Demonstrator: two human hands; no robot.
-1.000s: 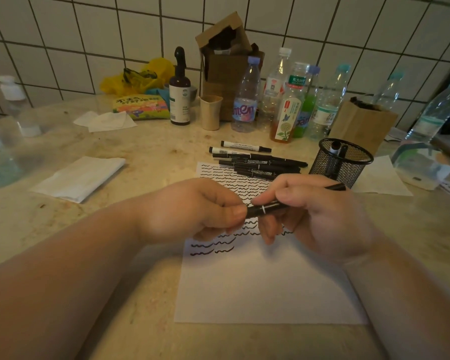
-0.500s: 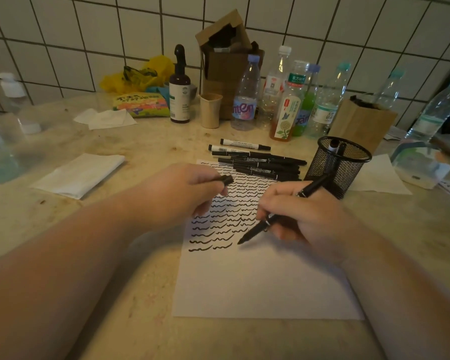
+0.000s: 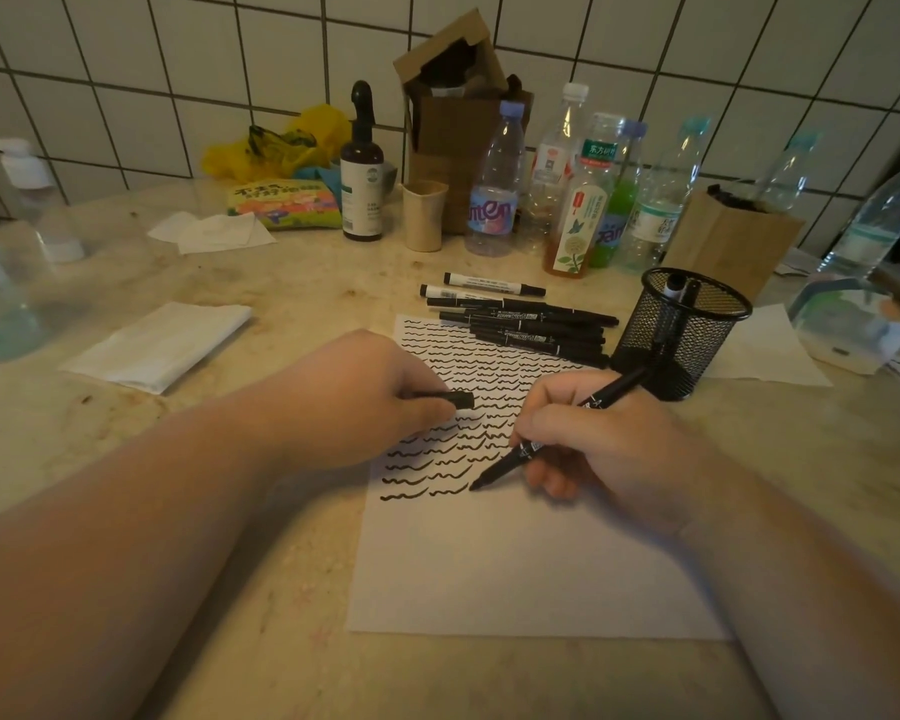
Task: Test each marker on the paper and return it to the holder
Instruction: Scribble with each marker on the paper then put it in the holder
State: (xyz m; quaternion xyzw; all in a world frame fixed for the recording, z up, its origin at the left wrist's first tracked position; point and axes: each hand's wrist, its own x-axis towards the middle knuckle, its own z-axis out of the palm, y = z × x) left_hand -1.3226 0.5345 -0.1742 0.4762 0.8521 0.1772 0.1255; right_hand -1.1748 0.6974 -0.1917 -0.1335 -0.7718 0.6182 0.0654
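At frame centre, the cap (image 3: 461,400), just pulled off, sits pinched in the left hand (image 3: 354,397). The right hand (image 3: 598,444) grips the marker (image 3: 552,439), tip now seemingly touching the paper (image 3: 515,563): testing begins; the holder (image 3: 681,330) waits upper right.

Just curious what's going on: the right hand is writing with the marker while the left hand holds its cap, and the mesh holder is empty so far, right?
Not quite. The head view shows the mesh holder already has markers in it. The rest holds: the right hand writes with the marker, the left hand holds its cap.
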